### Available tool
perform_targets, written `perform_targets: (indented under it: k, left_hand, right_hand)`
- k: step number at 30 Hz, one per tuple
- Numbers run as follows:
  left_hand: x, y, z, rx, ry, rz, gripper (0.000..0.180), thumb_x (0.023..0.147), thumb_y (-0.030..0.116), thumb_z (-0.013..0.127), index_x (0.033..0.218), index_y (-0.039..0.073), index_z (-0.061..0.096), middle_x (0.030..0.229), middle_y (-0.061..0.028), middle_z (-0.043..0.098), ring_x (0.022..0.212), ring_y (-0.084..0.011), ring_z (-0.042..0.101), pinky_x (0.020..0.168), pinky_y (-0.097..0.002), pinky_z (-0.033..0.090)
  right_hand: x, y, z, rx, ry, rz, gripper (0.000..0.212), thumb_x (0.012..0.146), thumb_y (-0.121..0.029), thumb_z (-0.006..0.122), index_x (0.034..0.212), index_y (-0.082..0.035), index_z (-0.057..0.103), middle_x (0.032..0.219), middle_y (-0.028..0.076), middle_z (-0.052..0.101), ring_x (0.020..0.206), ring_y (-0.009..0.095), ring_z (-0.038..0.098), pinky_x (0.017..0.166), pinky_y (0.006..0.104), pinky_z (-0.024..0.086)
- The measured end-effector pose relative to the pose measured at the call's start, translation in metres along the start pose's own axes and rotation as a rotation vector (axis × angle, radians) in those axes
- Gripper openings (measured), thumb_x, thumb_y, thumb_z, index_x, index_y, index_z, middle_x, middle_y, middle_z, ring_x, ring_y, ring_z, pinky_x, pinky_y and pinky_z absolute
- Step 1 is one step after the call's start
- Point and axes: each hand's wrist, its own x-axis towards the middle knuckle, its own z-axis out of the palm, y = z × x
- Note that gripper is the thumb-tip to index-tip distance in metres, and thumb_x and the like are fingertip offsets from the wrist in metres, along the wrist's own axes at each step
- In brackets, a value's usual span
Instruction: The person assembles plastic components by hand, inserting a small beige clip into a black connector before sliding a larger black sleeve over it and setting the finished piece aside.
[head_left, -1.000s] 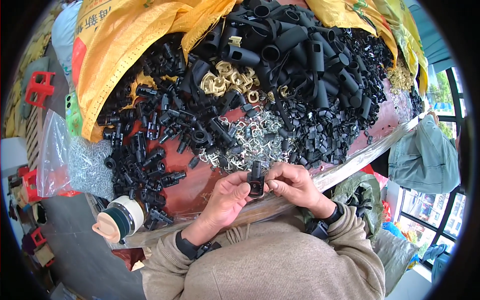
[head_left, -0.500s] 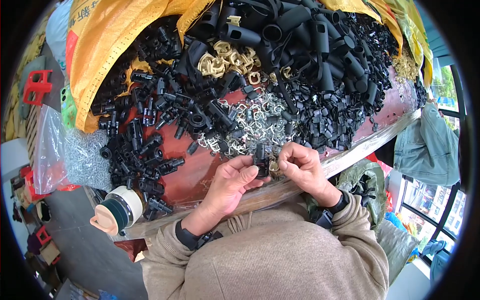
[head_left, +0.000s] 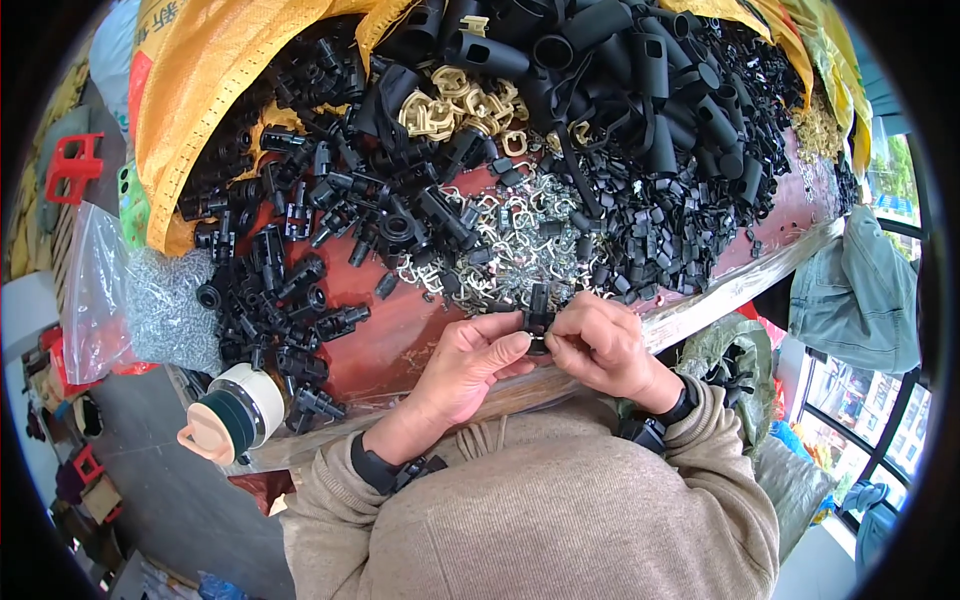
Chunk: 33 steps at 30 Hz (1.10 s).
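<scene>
Near the table's front edge, my left hand is closed around a black plastic part, its thumb along the near end. The part stands up between my hands, its far end showing above my fingers. My right hand is closed in a pinch against the near end of the same part. A small light glint shows at the fingertips, but the piece there is mostly hidden. Just beyond my hands lies a heap of small bent metal clips. Cream plastic rings are piled farther back.
Black cylindrical assemblies crowd the left, small black blocks the right, and wide black tubes the back. A cream and green bottle stands at the front left corner beside a bag of small metal parts. Yellow sacking borders the heap.
My right hand has moved slightly left and closed in on the black part. The cream piece seen beside the part before is now mostly covered by fingers.
</scene>
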Motion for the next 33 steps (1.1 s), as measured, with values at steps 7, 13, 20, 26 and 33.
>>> perform_targets:
  k: [7, 13, 20, 26, 33]
  left_hand:
    - [-0.001, 0.002, 0.003, 0.082, 0.052, -0.017, 0.029, 0.081, 0.01, 0.056, 0.107, -0.001, 0.051, 0.098, -0.0084, 0.058, 0.081, -0.0148, 0.059, 0.068, -0.024, 0.05]
    - [-0.001, 0.006, 0.006, 0.146, 0.031, -0.009, 0.029, 0.082, 0.013, 0.053, 0.106, -0.002, 0.051, 0.095, -0.0099, 0.059, 0.08, -0.0178, 0.06, 0.067, -0.0228, 0.049]
    - [-0.003, 0.01, 0.008, 0.131, 0.025, 0.077, 0.028, 0.082, 0.015, 0.054, 0.104, -0.003, 0.052, 0.093, -0.0118, 0.06, 0.08, -0.018, 0.06, 0.067, -0.0226, 0.049]
    - [-0.003, 0.009, 0.006, 0.142, 0.066, 0.147, 0.028, 0.081, 0.016, 0.054, 0.102, -0.003, 0.053, 0.092, -0.0133, 0.06, 0.08, -0.0179, 0.06, 0.068, -0.0229, 0.049]
    - [-0.001, 0.005, 0.005, 0.147, 0.077, 0.177, 0.027, 0.081, 0.015, 0.054, 0.102, -0.002, 0.053, 0.092, -0.0127, 0.06, 0.082, -0.018, 0.06, 0.069, -0.0232, 0.049]
  right_hand:
    - [-0.001, 0.003, -0.004, -0.097, -0.126, -0.032, 0.016, 0.066, -0.005, 0.064, 0.075, -0.004, 0.051, 0.065, 0.006, 0.048, 0.056, 0.023, 0.051, 0.048, 0.0302, 0.041]
    - [-0.004, 0.004, -0.005, 0.031, -0.144, 0.106, 0.016, 0.066, -0.006, 0.064, 0.075, -0.004, 0.051, 0.067, 0.006, 0.048, 0.058, 0.023, 0.051, 0.049, 0.0306, 0.041]
    - [-0.014, 0.009, -0.013, -0.337, -0.126, 0.098, 0.016, 0.068, -0.012, 0.063, 0.076, -0.005, 0.051, 0.074, 0.006, 0.049, 0.062, 0.022, 0.051, 0.054, 0.0319, 0.042]
    - [-0.018, 0.014, -0.011, -0.427, -0.232, 0.013, 0.026, 0.066, -0.01, 0.064, 0.087, -0.003, 0.052, 0.079, 0.009, 0.05, 0.066, 0.024, 0.051, 0.058, 0.0326, 0.043]
    - [-0.017, 0.008, -0.013, -0.477, -0.257, 0.001, 0.032, 0.065, -0.008, 0.064, 0.094, -0.003, 0.051, 0.085, 0.01, 0.049, 0.07, 0.025, 0.052, 0.061, 0.0331, 0.044]
